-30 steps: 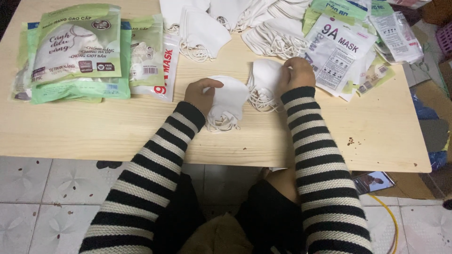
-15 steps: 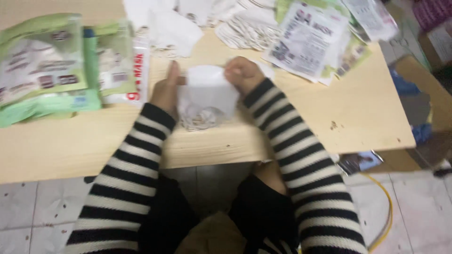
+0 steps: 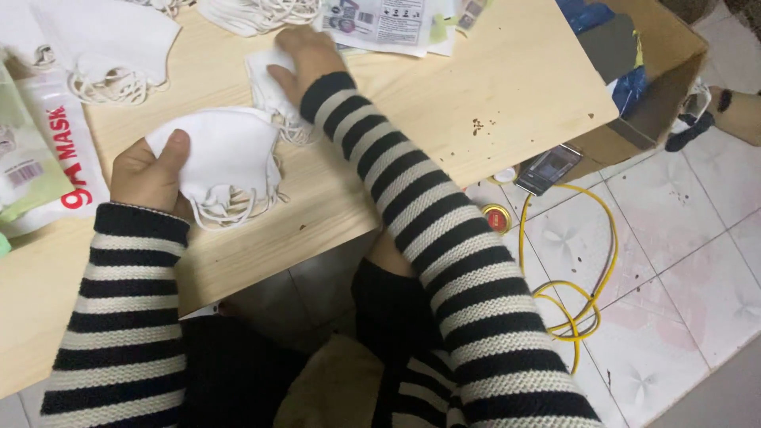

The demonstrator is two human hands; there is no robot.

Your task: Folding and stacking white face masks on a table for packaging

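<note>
My left hand [image 3: 151, 174] grips a stack of white face masks [image 3: 226, 154] by its left edge, thumb on top, with the ear loops hanging over the table near its front edge. My right hand [image 3: 305, 54] reaches farther back and rests on a smaller white mask [image 3: 265, 79], fingers curled over it. Both arms wear black and cream striped sleeves. The light wooden table [image 3: 412, 111] carries both piles.
More white masks [image 3: 111, 40] lie at the back left, a printed mask packet [image 3: 47, 166] at the left edge, a printed sheet [image 3: 380, 20] at the back. On the tiled floor to the right: a yellow cable [image 3: 587, 293], a phone [image 3: 547, 168], a small tin [image 3: 497, 219], a cardboard box [image 3: 658, 71].
The camera has swung right and down. My right hand let go of the shared stack and moved back onto a separate mask, while the left hand kept hold of the stack.
</note>
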